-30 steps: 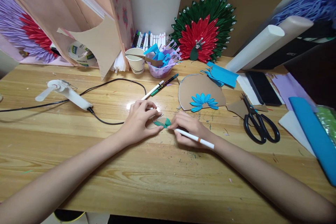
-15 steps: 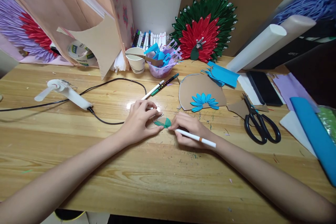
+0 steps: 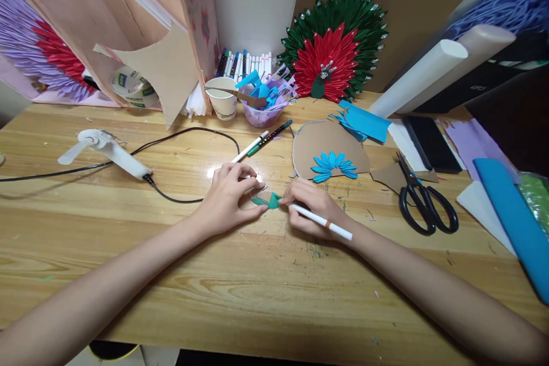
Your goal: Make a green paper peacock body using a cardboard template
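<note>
My left hand [image 3: 229, 197] lies on the wooden table with its fingers pressed onto a small cardboard piece [image 3: 262, 198] that is partly coloured green. My right hand [image 3: 311, 206] grips a white marker [image 3: 321, 222] like a pen, its tip touching the green patch of that piece. The marker's rear end points right, toward my wrist. Just behind my right hand lies a rounded cardboard shape [image 3: 328, 146] with blue paper petals [image 3: 332, 166] glued along its near edge.
A white glue gun [image 3: 107, 151] with a black cord lies at the left. Black scissors [image 3: 422, 197] lie at the right, near blue and purple paper sheets. Loose markers [image 3: 261, 140], a paper cup [image 3: 225, 97], a bowl of paper scraps and a red-green paper fan stand behind.
My right hand shifted slightly up and the marker tilted a little steeper over the green piece. My left hand stayed put.
</note>
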